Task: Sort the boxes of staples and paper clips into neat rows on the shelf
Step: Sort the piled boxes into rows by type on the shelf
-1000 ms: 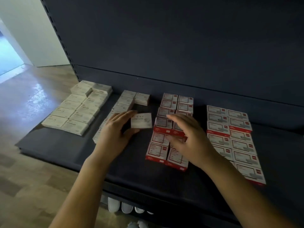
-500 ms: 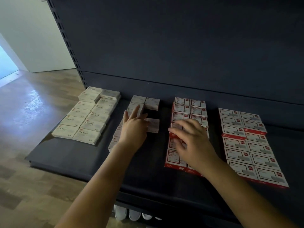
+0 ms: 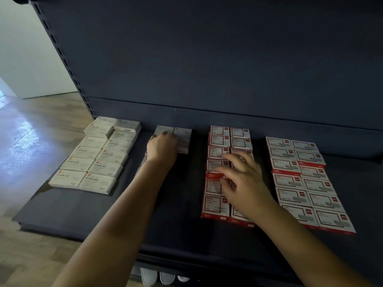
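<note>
A person's two bare arms reach over a dark shelf (image 3: 87, 214) that holds four blocks of small flat boxes. At far left lies a two-column block of cream boxes (image 3: 97, 154) printed "STAPLES". Right of it is a narrower cream group (image 3: 182, 139), its labels too blurred to read. The left hand (image 3: 162, 147) rests against this group, knuckles up, fingers curled over the cream boxes at the far end of its left column; whether it grasps one or only presses cannot be told. Its forearm hides that column's nearer boxes. Further right stands a red-and-white block (image 3: 217, 183) that looks uneven, some boxes shifted. The right hand (image 3: 242, 179) hovers over its middle, fingers spread and relaxed, holding nothing. At far right is a tidier red-and-white block (image 3: 306, 179); its small print is unreadable. The boxes' long sides run left to right. The uneven block lies directly beneath the right hand, the nearer hand for straightening it.
</note>
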Available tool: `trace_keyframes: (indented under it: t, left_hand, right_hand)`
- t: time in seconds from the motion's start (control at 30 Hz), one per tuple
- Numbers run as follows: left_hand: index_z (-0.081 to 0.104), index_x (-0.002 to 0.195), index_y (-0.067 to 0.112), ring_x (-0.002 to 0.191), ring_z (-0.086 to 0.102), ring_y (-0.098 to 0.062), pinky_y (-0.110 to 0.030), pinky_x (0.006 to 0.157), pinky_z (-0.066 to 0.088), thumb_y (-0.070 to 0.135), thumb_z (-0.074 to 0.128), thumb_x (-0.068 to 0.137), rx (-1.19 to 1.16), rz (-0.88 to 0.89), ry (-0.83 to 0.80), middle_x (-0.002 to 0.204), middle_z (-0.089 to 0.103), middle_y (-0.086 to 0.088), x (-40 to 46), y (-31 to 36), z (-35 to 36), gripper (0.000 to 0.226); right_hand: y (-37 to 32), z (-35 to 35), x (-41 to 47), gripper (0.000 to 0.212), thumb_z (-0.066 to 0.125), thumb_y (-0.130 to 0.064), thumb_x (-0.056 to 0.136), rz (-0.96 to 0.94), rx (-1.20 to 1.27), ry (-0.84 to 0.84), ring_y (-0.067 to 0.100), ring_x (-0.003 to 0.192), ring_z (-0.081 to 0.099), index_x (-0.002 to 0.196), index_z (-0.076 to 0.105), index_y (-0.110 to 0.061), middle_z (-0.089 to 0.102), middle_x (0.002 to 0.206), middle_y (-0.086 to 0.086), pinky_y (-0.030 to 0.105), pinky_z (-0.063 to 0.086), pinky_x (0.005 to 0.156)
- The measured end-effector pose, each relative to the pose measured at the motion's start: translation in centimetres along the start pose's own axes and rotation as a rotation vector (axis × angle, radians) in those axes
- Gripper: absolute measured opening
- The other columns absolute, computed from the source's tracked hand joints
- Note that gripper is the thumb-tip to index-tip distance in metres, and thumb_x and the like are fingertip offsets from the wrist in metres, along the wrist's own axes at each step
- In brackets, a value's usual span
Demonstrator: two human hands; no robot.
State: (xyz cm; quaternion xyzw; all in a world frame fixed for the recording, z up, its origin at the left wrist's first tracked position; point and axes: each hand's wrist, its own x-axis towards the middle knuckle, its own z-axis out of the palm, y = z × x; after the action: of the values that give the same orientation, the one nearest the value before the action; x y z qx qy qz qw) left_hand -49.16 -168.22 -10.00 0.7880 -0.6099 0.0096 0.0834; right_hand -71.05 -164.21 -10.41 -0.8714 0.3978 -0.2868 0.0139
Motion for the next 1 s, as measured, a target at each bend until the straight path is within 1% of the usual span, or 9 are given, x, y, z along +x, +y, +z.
trace_keyframes:
  t: [0.07,0.2,0.37,0.5,0.6,0.73,0.83,0.93,1.0]
  left_hand:
    - [0.062,0.111,0.012,0.110,0.054,-0.030,-0.034,0.087,0.041,0.008,0.048,0.087,-0.075,-0.007,0.017,0.120,0.060,-0.007,-0.6,0.1,-0.3,0.028]
    - [0.059,0.124,0.013,0.112,0.055,-0.028,-0.033,0.089,0.043,0.010,0.058,0.086,-0.349,0.056,0.170,0.126,0.059,-0.006,-4.3,1.9,-1.5,0.038]
    - [0.067,0.108,0.005,0.091,0.066,-0.029,-0.039,0.075,0.052,0.015,0.061,0.079,-0.400,0.339,0.380,0.104,0.069,-0.011,-8.8,7.0,-2.1,0.031]
    - [0.062,0.116,0.004,0.104,0.062,-0.029,-0.036,0.087,0.048,0.024,0.049,0.084,-0.447,0.423,0.337,0.112,0.066,-0.011,-10.2,12.4,-1.6,0.040]
    - [0.063,0.116,0.004,0.106,0.060,-0.033,-0.042,0.088,0.050,0.025,0.046,0.086,-0.442,0.477,0.321,0.114,0.065,-0.014,-10.9,16.8,-0.9,0.041]
    - [0.064,0.113,0.005,0.108,0.059,-0.032,-0.045,0.087,0.051,0.022,0.048,0.085,-0.414,0.538,0.319,0.114,0.064,-0.012,-11.8,22.2,0.5,0.037]
    - [0.063,0.115,0.007,0.111,0.057,-0.032,-0.048,0.089,0.049,0.024,0.045,0.086,-0.380,0.541,0.272,0.118,0.063,-0.010,-12.1,25.6,1.6,0.038]
    - [0.064,0.113,0.007,0.111,0.057,-0.033,-0.047,0.089,0.048,0.024,0.045,0.085,-0.362,0.539,0.251,0.117,0.063,-0.010,-12.3,28.7,2.5,0.038]
    - [0.065,0.109,0.006,0.108,0.058,-0.035,-0.048,0.086,0.049,0.019,0.053,0.081,-0.347,0.518,0.236,0.114,0.064,-0.011,-12.2,30.6,3.2,0.033]
  right_hand:
    - [0.3,-0.2,-0.3,0.036,0.043,-0.027,0.078,0.012,0.016,0.010,0.020,0.117,0.036,0.099,0.069,-0.016,0.060,0.115,0.004,0.043,0.035,0.086]
    - [1.6,-0.5,-1.5,0.032,0.053,-0.021,0.077,0.036,0.107,0.045,0.022,0.117,0.040,0.104,0.067,-0.012,0.058,0.117,0.007,0.053,0.044,0.088]
    - [4.3,-1.8,-3.8,0.036,0.047,-0.020,0.080,0.037,0.160,0.105,0.025,0.115,0.045,0.111,0.063,-0.011,0.057,0.119,0.009,0.049,0.044,0.093]
    - [7.2,-3.9,-6.1,0.042,0.044,-0.021,0.080,0.100,0.163,0.122,0.021,0.115,0.044,0.120,0.056,-0.013,0.058,0.119,0.010,0.039,0.042,0.096]
    - [10.1,-6.1,-8.2,0.041,0.046,-0.014,0.078,0.123,0.148,0.156,0.020,0.112,0.045,0.117,0.057,-0.010,0.060,0.116,0.012,0.033,0.038,0.097]
    - [14.8,-9.2,-11.1,0.043,0.056,-0.007,0.073,0.179,0.134,0.161,0.024,0.107,0.050,0.116,0.058,-0.013,0.061,0.115,0.009,0.043,0.045,0.089]
    - [18.9,-11.5,-13.1,0.039,0.055,-0.010,0.074,0.255,0.069,0.173,0.029,0.103,0.053,0.111,0.064,-0.004,0.062,0.112,0.015,0.046,0.046,0.087]
    - [23.6,-13.3,-14.7,0.038,0.058,0.000,0.073,0.370,0.043,0.210,0.033,0.102,0.052,0.111,0.064,0.000,0.061,0.110,0.020,0.034,0.040,0.089]
    - [26.6,-14.4,-15.1,0.040,0.061,0.004,0.078,0.533,0.106,0.219,0.036,0.104,0.053,0.118,0.059,-0.001,0.056,0.116,0.020,0.025,0.037,0.088]
